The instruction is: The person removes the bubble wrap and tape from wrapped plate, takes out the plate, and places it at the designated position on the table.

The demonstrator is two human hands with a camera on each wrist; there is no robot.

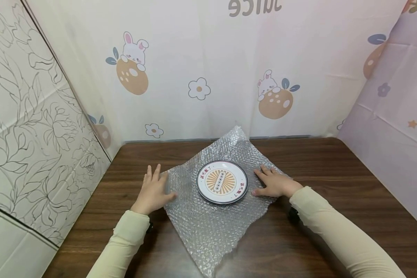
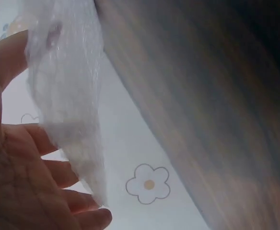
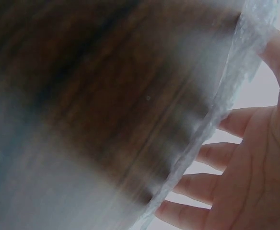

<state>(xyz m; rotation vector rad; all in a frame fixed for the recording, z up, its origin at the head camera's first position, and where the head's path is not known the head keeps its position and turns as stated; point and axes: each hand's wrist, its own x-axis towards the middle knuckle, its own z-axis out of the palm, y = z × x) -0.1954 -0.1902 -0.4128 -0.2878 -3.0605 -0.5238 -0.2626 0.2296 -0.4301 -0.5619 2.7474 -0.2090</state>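
Note:
A round white plate with a dark rim, an orange sunburst and red characters lies face up on a sheet of bubble wrap. The sheet is turned cornerwise on the table. At its left corner, my left hand touches the wrap with fingers spread. In the left wrist view, the wrap covers the thumb tip. My right hand rests on the wrap's right side, just beside the plate, fingers extended. The right wrist view has the fingertips along the wrap's edge. Neither hand touches the plate.
The dark brown wooden table spreads out around the sheet. Behind it hangs a pale curtain printed with rabbits and flowers. A white panel with line-drawn flowers stands along the left side, and another curtain hangs at the right.

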